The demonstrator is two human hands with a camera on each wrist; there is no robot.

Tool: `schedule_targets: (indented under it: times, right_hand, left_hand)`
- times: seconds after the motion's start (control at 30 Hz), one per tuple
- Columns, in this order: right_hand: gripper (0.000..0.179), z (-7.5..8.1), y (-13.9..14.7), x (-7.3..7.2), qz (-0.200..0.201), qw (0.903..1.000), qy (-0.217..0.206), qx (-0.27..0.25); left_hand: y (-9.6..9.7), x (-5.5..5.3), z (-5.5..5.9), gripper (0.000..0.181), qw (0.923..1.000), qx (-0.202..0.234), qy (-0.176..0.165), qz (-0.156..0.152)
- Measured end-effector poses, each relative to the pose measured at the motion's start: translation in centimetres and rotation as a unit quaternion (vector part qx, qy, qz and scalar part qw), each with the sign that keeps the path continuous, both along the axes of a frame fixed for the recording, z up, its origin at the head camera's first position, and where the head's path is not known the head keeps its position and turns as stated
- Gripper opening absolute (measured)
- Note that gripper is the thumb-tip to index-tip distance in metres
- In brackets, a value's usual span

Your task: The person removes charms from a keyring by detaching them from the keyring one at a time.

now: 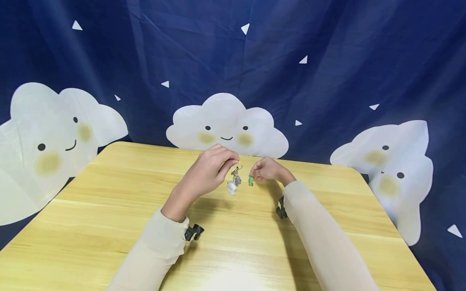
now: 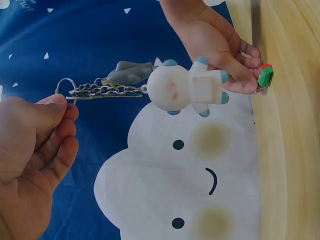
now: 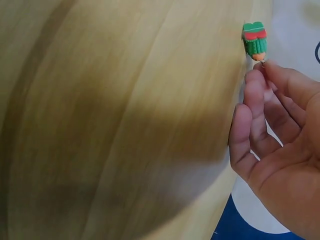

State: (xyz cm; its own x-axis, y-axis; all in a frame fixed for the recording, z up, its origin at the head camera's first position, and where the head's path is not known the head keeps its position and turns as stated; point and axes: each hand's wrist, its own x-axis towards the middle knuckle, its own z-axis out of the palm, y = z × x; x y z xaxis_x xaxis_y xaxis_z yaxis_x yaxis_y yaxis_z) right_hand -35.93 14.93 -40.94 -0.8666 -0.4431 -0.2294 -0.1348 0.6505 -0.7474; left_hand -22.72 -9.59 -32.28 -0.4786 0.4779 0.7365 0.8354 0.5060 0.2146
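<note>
Left wrist: left grip [image 2: 30,155] pinches the ring [image 2: 66,78]; white figure [image 2: 170,89] and grey charm [image 2: 131,75] hang from it.
Right wrist: right grip [image 3: 285,165] pinches the green charm [image 3: 256,44] by its tip, apart from the ring.
Ring and charm: probably best handled slowly, ring steady, tip pinched lightly.
Surface [image 1: 233,238]: pale wood beneath.
Room: blue curtain [image 1: 204,52] with smiling clouds [image 1: 225,117].

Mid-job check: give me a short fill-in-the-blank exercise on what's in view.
From the left hand hang a white figure and a ____ one.
The right hand holds a pencil-shaped charm coloured mainly ____.
The smiling shapes printed on the blue curtain are ____.
Missing words: grey; green; clouds.
</note>
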Motion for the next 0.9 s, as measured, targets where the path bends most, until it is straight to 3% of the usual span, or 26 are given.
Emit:
schedule_targets:
  times: [0.57, 0.73, 0.9]
  right_hand:
    - [0.019, 0.3, -0.5, -0.1, -0.032, 0.9989, 0.024, 0.022]
    - [0.020, 0.6, -0.1, 0.0, -0.023, 0.9988, 0.034, 0.025]
    - [0.022, 1.4, 0.2, 0.3, 0.000, 0.9975, 0.070, 0.010]
  left_hand:
    - [0.1, -0.1, -0.2, 0.006, 0.9998, -0.003, -0.020, 0.004]
    - [-0.1, -0.1, -0.1, 0.006, 0.9997, -0.008, -0.019, 0.011]
    - [-0.2, -0.1, -0.1, 0.007, 0.9996, -0.014, -0.022, 0.014]
